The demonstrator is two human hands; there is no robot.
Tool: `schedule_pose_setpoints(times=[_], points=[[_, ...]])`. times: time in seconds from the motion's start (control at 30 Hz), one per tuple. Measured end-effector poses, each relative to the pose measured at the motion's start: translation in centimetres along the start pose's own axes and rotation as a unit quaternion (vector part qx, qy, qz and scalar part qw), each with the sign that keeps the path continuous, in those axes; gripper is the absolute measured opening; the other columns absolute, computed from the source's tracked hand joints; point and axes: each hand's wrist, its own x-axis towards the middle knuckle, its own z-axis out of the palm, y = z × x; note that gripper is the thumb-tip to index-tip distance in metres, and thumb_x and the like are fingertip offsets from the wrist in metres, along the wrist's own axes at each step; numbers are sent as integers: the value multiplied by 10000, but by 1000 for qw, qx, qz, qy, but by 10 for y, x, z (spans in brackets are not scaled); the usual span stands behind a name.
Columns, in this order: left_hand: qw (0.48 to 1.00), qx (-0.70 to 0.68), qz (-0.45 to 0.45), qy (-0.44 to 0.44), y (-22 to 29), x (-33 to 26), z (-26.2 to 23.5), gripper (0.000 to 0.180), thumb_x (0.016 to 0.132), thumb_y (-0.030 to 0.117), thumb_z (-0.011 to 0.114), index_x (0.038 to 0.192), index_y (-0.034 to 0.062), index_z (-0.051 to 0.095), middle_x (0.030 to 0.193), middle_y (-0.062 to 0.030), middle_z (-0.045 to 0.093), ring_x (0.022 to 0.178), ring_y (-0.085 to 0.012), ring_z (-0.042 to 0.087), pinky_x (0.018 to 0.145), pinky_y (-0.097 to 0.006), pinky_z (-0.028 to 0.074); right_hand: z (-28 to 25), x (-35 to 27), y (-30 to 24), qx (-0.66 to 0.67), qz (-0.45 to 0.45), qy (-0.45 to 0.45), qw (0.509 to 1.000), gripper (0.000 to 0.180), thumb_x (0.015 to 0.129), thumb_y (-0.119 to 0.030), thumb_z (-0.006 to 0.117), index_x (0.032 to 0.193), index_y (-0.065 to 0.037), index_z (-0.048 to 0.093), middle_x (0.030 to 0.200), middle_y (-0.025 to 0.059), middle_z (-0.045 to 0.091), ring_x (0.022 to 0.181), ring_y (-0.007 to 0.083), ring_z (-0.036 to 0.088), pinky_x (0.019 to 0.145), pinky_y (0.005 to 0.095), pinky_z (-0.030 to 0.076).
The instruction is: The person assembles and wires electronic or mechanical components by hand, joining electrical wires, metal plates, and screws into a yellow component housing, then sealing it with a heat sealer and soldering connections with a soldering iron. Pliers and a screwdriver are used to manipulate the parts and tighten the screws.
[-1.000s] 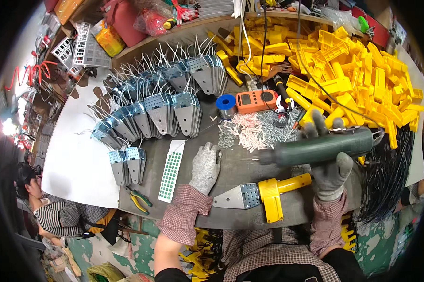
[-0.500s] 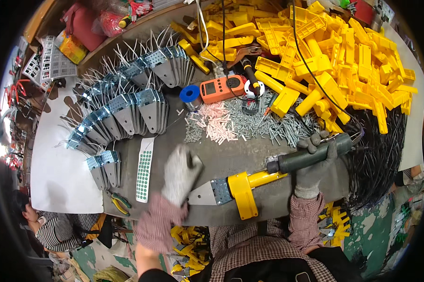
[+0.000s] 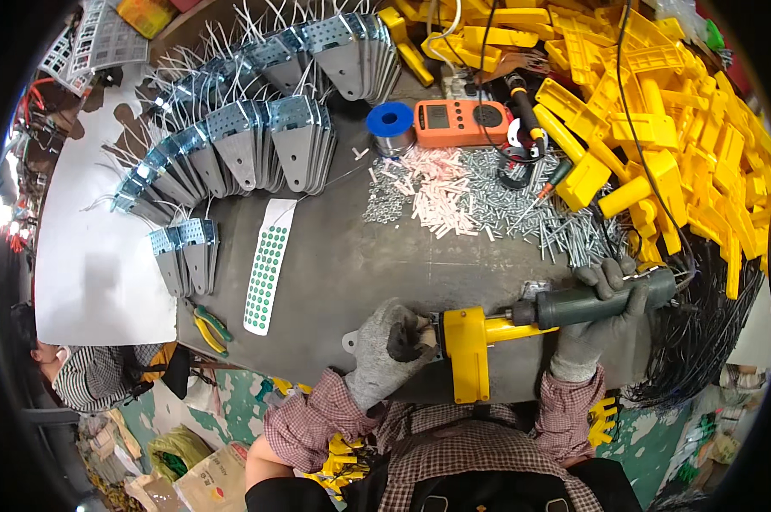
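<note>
A grey table (image 3: 343,247) fills the middle of the frame. Yellow casings (image 3: 650,128) are heaped at the upper right, and grey metal plates (image 3: 234,141) with white wires stand in rows at the upper left. A white sheet (image 3: 104,282) covers the left end; black cables (image 3: 701,341) hang at the right.

Low in the centre lies a yellow handle (image 3: 465,358), its crosspiece joined to a metal plate. The person's left hand (image 3: 381,354), gloved in grey, is curled closed around that plate, whose holed tip pokes out on the left. The right hand (image 3: 595,328), also gloved, has its fingers wrapped around a dark green driver (image 3: 569,309), right of centre, which points left over the handle's grip; whether its tip touches the crosspiece cannot be told.

A dotted strip (image 3: 268,273) lies left of centre, an orange meter (image 3: 458,128) at the upper centre beside a blue spool (image 3: 390,119), and pliers (image 3: 208,328) at the lower left. Pink tubes (image 3: 437,192) and screws (image 3: 496,192) are scattered below the meter.
</note>
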Motion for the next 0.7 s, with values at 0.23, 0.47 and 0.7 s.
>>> schedule_pose_setpoints(times=[0.23, 0.47, 0.7], points=[[1000, 6, 26, -9, -3, 1, -3, 271, 703, 90, 775, 847, 52, 548, 834, -111, 577, 723, -297, 594, 627, -388, 483, 2, 0, 2, 13, 3, -5, 1000, 278, 964, -261, 621, 1093, -66, 471, 824, 23, 464, 719, 119, 510, 827, 347, 450], [994, -24, 105, -3, -3, 3, -3, 211, 768, 61, 730, 864, 35, 543, 944, -142, 616, 803, -307, 632, 653, -400, 517, 5, -2, 2, 16, 1, 21, 1000, 296, 922, -184, 660, 1105, -50, 469, 826, 19, 437, 696, 125, 484, 798, 319, 439], [989, 22, 142, -44, -1, 13, -6, 158, 835, 21, 697, 926, 34, 569, 1017, -156, 637, 846, -261, 669, 659, -344, 545, 1, 0, 0, 12, -2, 0, 1000, 292, 938, -197, 649, 1113, -55, 463, 833, 18, 435, 719, 127, 489, 827, 333, 433]])
